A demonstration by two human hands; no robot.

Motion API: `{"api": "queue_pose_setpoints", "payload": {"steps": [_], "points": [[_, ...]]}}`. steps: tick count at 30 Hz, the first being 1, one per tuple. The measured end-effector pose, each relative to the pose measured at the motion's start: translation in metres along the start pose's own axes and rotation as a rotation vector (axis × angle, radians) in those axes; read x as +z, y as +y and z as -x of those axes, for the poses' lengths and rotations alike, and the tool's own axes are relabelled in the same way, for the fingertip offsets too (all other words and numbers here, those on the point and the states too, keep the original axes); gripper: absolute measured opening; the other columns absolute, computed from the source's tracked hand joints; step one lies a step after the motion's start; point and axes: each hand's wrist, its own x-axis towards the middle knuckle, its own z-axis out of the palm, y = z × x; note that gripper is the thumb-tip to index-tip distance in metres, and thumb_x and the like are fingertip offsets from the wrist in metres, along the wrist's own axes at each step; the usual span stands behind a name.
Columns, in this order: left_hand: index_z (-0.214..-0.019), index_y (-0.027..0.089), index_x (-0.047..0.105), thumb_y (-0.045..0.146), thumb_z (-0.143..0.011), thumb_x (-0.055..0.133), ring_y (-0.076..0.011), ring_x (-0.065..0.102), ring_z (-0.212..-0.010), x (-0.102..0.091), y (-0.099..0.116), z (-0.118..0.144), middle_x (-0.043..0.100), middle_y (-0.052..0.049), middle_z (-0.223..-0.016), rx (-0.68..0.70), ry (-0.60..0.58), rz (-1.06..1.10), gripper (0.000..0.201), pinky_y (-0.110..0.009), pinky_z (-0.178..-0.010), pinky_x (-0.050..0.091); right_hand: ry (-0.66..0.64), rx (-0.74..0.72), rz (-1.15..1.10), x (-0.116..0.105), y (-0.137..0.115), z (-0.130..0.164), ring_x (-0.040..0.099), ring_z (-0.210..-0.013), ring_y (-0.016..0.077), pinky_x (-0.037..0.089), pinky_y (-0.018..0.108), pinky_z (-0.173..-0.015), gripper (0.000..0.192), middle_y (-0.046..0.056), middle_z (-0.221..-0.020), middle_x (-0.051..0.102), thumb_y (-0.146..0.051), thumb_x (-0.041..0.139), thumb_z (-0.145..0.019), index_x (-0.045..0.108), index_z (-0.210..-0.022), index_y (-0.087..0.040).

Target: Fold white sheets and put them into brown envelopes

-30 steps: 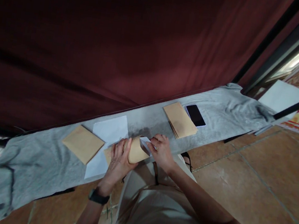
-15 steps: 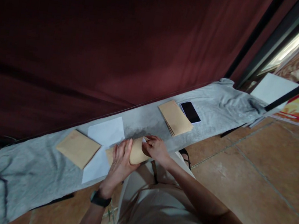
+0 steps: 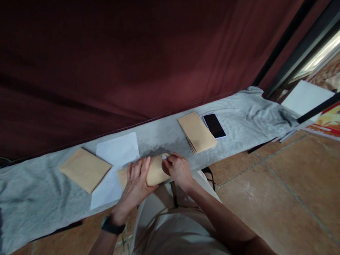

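I see the left hand (image 3: pixel 135 184) gripping a brown envelope (image 3: pixel 155 172), bowed open, on the grey cloth (image 3: pixel 30 196). Right hand (image 3: pixel 178 170) pinches at the envelope's mouth, a white slip barely visible there. Just left of the envelope: white paper sheets (image 3: pixel 118 150), then a flat brown envelope (image 3: pixel 84 168). Right of it, apart: envelope stack (image 3: pixel 196 131), with a phone (image 3: pixel 214 125) beside the stack.

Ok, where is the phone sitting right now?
In the head view the phone lies face up on the grey cloth, up and to the right of the hands, right beside the stack of brown envelopes on its far-right side.
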Motion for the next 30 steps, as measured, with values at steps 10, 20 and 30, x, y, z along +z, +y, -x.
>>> {"api": "queue_pose_setpoints", "payload": {"steps": [10,20,30], "points": [[-0.162,0.018,0.013,0.037,-0.079,0.074,-0.0406,0.042,-0.142,-0.002,-0.006,-0.003,0.046,-0.023,-0.149,0.013,-0.007,-0.019,0.104,-0.066,-0.118,0.024,0.103,0.189,-0.413,0.023,0.014,-0.002,0.066,-0.076,0.0165,0.047,0.025,-0.067,0.028,0.0,-0.085,0.07,-0.032,0.069,-0.088,0.06,-0.112,-0.021],[-0.163,0.022,0.012,0.032,-0.078,0.074,-0.0389,0.04,-0.145,-0.013,-0.011,-0.018,0.045,-0.021,-0.151,0.086,-0.101,-0.022,0.105,-0.066,-0.121,0.016,-0.099,0.127,-0.315,0.022,0.032,-0.01,0.061,-0.065,0.015,0.039,0.023,-0.056,0.02,0.002,-0.07,0.068,-0.029,0.061,-0.092,0.065,-0.074,-0.02],[-0.162,0.023,0.02,0.047,-0.086,0.071,-0.0416,0.02,-0.154,-0.009,-0.012,-0.014,0.024,-0.021,-0.166,-0.005,0.008,0.071,0.095,-0.069,-0.121,0.012,0.075,0.205,-0.674,0.04,0.048,-0.018,0.052,-0.054,0.0124,0.036,0.022,-0.053,0.024,-0.003,-0.055,0.055,-0.028,0.06,-0.084,0.06,-0.061,-0.02]]}}
